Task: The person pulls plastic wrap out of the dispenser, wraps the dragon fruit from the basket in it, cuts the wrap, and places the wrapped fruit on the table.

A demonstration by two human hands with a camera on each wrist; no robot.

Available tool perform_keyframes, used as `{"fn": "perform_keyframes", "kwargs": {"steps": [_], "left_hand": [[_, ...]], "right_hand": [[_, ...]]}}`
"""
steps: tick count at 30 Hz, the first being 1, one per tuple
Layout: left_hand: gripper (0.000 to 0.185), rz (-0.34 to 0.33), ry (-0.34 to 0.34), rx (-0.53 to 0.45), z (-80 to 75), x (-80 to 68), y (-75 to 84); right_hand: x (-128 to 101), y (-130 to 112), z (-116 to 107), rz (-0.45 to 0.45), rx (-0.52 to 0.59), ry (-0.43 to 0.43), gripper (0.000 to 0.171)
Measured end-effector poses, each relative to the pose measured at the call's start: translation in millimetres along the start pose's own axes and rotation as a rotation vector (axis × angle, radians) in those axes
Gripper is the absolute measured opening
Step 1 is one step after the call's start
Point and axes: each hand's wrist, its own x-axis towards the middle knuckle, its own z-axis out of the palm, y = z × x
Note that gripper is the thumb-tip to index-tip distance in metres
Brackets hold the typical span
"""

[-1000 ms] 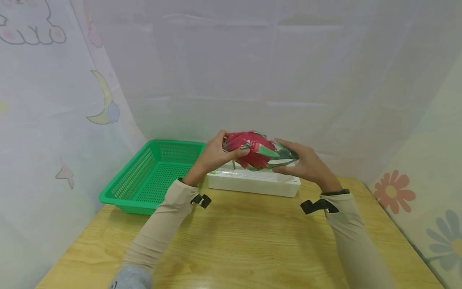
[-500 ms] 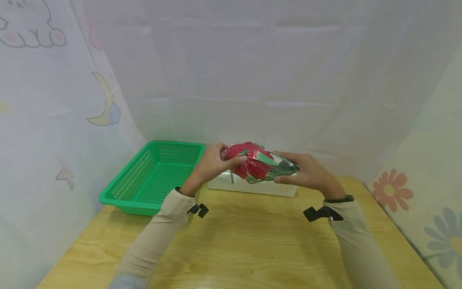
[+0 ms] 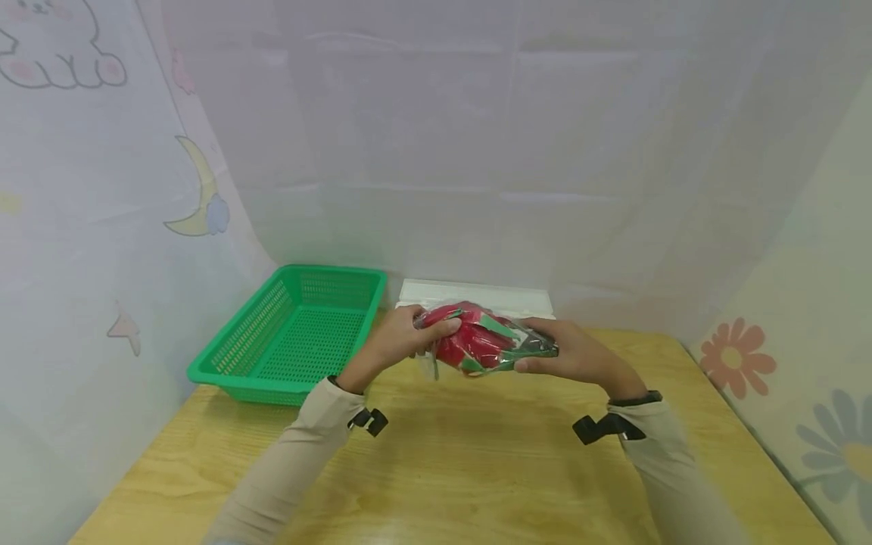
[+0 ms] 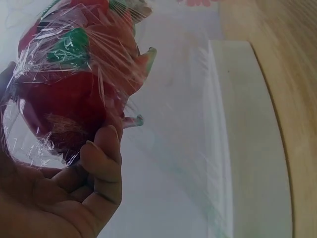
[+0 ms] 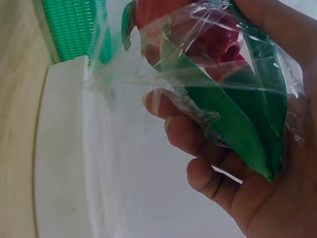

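A red dragon fruit (image 3: 477, 341) with green scales, wrapped in clear plastic film, is held in the air between both hands. My left hand (image 3: 391, 341) grips its left end, thumb over the front. At the other end, the fingers and thumb of my right hand (image 3: 575, 354) hold the green leaf tips (image 5: 228, 119) through the film. Wrinkled cling film (image 4: 114, 54) covers the red skin in the left wrist view. Behind the fruit lies a long white box (image 3: 477, 294), partly hidden by it.
A green plastic basket (image 3: 238, 371) with perforated walls stands at the back left of the wooden table (image 3: 463, 469). A pale curtain (image 3: 436, 151) hangs behind the table, and printed sheets flank both sides. Black straps with small mounts sit on both wrists.
Both hands have lowered the wrapped dragon fruit and brought it nearer. More of the white box's top now shows behind it. The basket has stayed in place.
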Motion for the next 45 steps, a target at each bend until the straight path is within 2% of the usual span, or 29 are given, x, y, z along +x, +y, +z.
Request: {"fn": "perform_keyframes", "kwargs": {"steps": [7, 11, 17, 21, 25, 28, 35, 41, 45], "left_hand": [[0.063, -0.073, -0.074, -0.069, 17.1, -5.2, -25.8], [0.062, -0.105, -0.088, -0.059, 28.8, -7.5, -41.6], [0.063, -0.185, -0.082, -0.051, 42.9, -7.3, -68.1], [0.064, -0.223, -0.095, -0.06, 49.2, -1.0, -83.1], [0.065, -0.246, -0.112, -0.07, 53.4, 1.9, -94.5], [0.063, -0.243, -0.117, -0.073, 55.3, 3.3, -98.6], [0.06, -0.24, -0.134, -0.123, 58.8, 6.9, -106.3], [0.061, -0.271, -0.178, -0.151, 59.8, 12.7, -112.5], [0.062, -0.257, -0.193, -0.144, 59.1, 19.2, -110.8]], "right_hand": [[-8, 22, 26, 0.056, 0.082, -0.048, 0.059], [-11, 39, 41, 0.063, 0.128, -0.06, 0.057], [-10, 69, 61, 0.061, 0.303, -0.118, 0.047], [-7, 84, 71, 0.111, 0.381, -0.125, 0.043], [-6, 95, 81, 0.193, 0.386, -0.115, 0.044], [-7, 100, 85, 0.228, 0.344, -0.1, 0.049], [-3, 109, 91, 0.268, 0.257, -0.056, 0.05], [-1, 114, 94, 0.292, 0.258, -0.066, 0.053], [-3, 120, 89, 0.308, 0.259, -0.05, 0.055]]}}
